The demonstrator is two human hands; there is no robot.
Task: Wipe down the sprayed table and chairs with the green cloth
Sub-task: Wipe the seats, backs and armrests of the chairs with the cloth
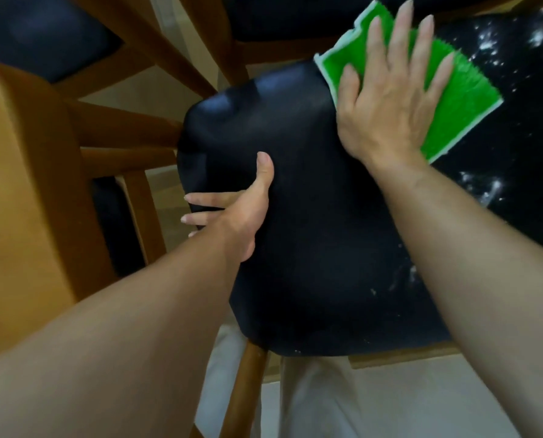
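Note:
A black padded chair seat (314,235) fills the middle of the head view. White spray droplets speckle its right side. The green cloth (453,99), edged in white, lies flat on the seat's far right part. My right hand (390,99) presses on the cloth with straight, spread fingers. At the seat's left edge my left hand (241,207) holds the chair, its thumb on top and its fingers wrapped round the side.
A wooden chair back (26,197) stands at the left. Two more black seats (42,36) on wooden frames sit beyond, at the top. Wooden legs (244,387) run down to a pale floor (390,406) below.

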